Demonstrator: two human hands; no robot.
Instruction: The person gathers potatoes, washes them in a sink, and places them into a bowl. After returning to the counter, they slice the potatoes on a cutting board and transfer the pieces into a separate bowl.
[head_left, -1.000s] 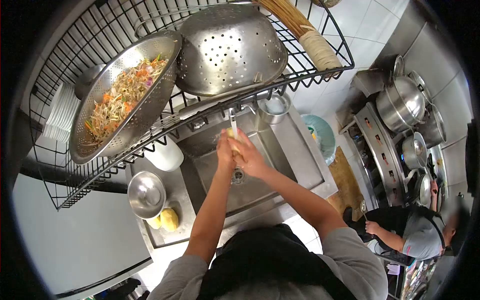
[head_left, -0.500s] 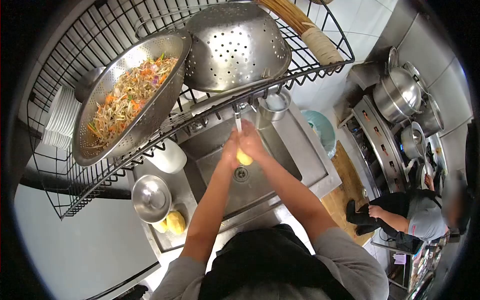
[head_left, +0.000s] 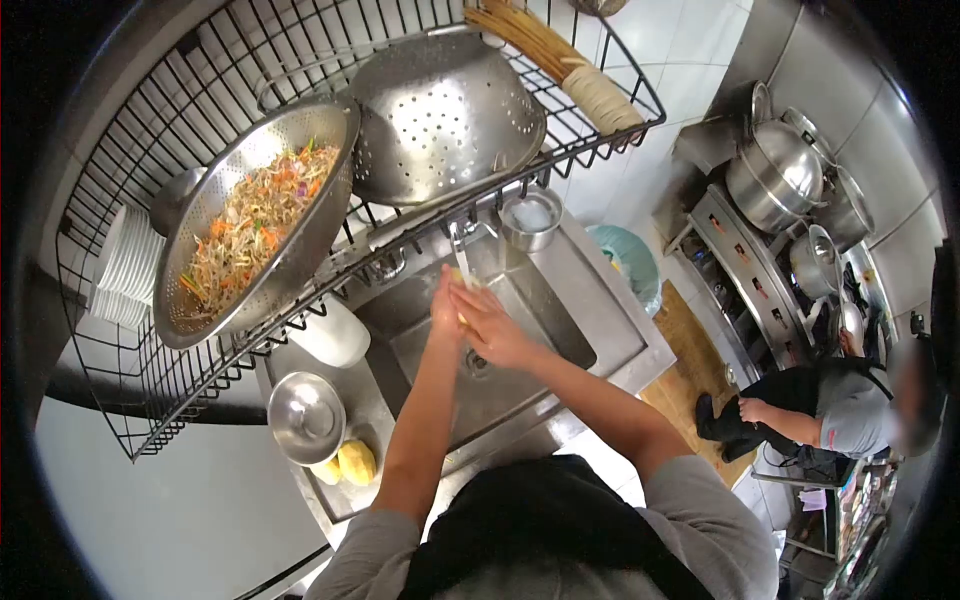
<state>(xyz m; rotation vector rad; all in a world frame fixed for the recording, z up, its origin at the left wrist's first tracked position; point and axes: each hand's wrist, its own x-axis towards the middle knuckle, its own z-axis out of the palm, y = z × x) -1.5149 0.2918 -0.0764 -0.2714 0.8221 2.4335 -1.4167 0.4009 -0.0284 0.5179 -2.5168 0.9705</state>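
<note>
Beneath the running tap (head_left: 459, 240), my left hand (head_left: 446, 306) and my right hand (head_left: 492, 326) are closed together over the steel sink (head_left: 540, 320). Between them is a peeled yellow potato (head_left: 458, 276), mostly covered by my fingers. Only small yellow patches show at its upper end and between the palms. On the counter left of the sink lie two more peeled potatoes, a larger one (head_left: 357, 462) and one partly covered (head_left: 328, 470) by the rim of a metal bowl (head_left: 306, 418).
Over the sink hangs a black wire rack (head_left: 390, 235) with a colander of shredded vegetables (head_left: 255, 225), an upturned colander (head_left: 445, 120) and a bamboo whisk (head_left: 560, 65). A white container (head_left: 332, 335) and a small steel pot (head_left: 532, 217) flank the tap. Another person (head_left: 800, 405) is beside the stove.
My hands have turned and closed further over the potato, which showed plainly below them before. The right hand now lies across it. The view has shifted slightly.
</note>
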